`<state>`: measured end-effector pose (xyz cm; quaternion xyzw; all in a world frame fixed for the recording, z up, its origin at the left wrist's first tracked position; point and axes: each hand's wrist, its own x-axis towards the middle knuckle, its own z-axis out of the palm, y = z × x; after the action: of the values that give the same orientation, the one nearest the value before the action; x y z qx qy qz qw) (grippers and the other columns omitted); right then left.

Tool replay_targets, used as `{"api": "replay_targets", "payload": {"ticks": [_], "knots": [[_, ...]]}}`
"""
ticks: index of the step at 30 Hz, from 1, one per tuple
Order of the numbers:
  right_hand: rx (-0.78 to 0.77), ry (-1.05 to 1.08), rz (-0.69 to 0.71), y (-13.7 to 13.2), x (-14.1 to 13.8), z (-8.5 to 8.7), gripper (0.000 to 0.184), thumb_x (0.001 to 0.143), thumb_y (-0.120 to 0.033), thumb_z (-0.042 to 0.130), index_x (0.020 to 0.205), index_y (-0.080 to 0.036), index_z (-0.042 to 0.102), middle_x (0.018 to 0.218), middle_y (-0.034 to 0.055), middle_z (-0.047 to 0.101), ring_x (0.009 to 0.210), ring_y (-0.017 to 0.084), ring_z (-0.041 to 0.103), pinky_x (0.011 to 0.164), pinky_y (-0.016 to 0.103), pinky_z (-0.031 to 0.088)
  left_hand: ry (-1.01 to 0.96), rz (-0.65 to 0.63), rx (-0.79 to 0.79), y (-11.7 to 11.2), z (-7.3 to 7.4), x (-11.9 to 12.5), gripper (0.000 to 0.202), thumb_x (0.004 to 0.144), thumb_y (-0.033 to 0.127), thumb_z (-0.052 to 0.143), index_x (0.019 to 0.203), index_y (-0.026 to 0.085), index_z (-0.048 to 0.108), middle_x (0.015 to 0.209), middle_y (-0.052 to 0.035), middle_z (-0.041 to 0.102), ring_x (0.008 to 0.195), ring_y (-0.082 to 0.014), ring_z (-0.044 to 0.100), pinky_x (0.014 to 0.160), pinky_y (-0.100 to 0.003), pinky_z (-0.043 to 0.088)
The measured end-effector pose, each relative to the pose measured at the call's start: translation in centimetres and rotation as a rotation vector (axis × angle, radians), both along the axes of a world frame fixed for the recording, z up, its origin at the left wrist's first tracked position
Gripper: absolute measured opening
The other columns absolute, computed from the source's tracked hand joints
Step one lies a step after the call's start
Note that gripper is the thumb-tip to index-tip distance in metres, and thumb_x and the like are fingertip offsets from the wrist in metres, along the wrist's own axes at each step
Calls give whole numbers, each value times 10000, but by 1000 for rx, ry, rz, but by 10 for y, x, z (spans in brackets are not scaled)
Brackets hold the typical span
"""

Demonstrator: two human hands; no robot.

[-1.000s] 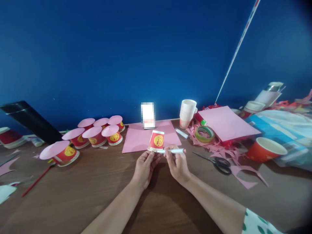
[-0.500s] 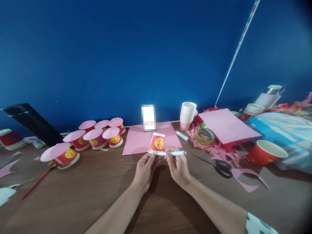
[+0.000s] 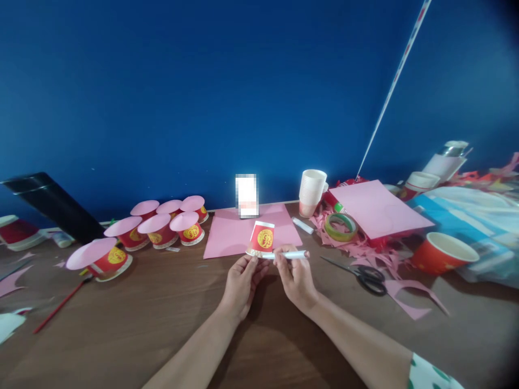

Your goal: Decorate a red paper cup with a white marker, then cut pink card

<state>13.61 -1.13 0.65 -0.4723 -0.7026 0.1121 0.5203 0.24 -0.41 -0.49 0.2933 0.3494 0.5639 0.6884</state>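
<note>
My left hand (image 3: 241,283) is closed on the rim of a small red paper cup (image 3: 261,238) with a yellow emblem, held upside down over the brown table (image 3: 162,324). My right hand (image 3: 295,278) grips a white pen (image 3: 288,254) lying sideways, its tip at the cup's rim. A pink paper sheet (image 3: 231,232) lies just behind the cup.
Several upturned red cups topped with pink discs (image 3: 158,224) stand at the left. A stack of white cups (image 3: 311,192), a tape roll (image 3: 340,226), scissors (image 3: 365,275), pink scraps (image 3: 405,302), a pink pad (image 3: 377,208) and an open red cup (image 3: 441,251) lie right.
The view has dipped slightly since one second ago. Both hands, the cup and the pen keep nearly the same pose.
</note>
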Motion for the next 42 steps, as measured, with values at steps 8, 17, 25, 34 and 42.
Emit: {"api": "replay_targets", "payload": {"ticks": [8, 17, 25, 34, 42], "knots": [[8, -33, -24, 2, 0, -3, 198, 904, -235, 365, 840, -178, 543, 744, 42, 621, 697, 161, 574, 716, 271, 407, 4, 1, 2, 1, -3, -1, 178, 732, 267, 644, 818, 116, 603, 791, -55, 655, 797, -144, 631, 759, -255, 509], [4, 7, -62, 3, 1, 0, 202, 901, -252, 370, 798, -178, 528, 716, 39, 624, 688, 162, 578, 723, 273, 410, 5, 2, -13, 0, -1, -1, 210, 701, 271, 674, 833, 116, 619, 809, -59, 662, 803, -144, 634, 764, -248, 511], [6, 8, -80, 4, 3, -1, 193, 897, -244, 374, 800, -184, 529, 733, 39, 625, 707, 165, 578, 737, 278, 407, 13, 1, -19, -2, 0, 0, 197, 708, 266, 669, 824, 115, 617, 805, -63, 670, 790, -130, 635, 757, -231, 512], [10, 4, -103, 5, 4, 1, 209, 896, -251, 370, 782, -185, 533, 710, 40, 619, 692, 168, 582, 724, 282, 417, 14, 5, -27, -2, 0, 0, 182, 711, 255, 667, 819, 118, 613, 810, -63, 675, 781, -123, 636, 751, -221, 514], [23, -4, -107, 5, 3, 2, 204, 890, -253, 375, 771, -186, 527, 673, 28, 610, 669, 162, 584, 724, 277, 419, -3, 4, -20, -2, 0, 0, 185, 712, 249, 666, 828, 115, 613, 834, -67, 679, 793, -124, 639, 753, -219, 513]]}}
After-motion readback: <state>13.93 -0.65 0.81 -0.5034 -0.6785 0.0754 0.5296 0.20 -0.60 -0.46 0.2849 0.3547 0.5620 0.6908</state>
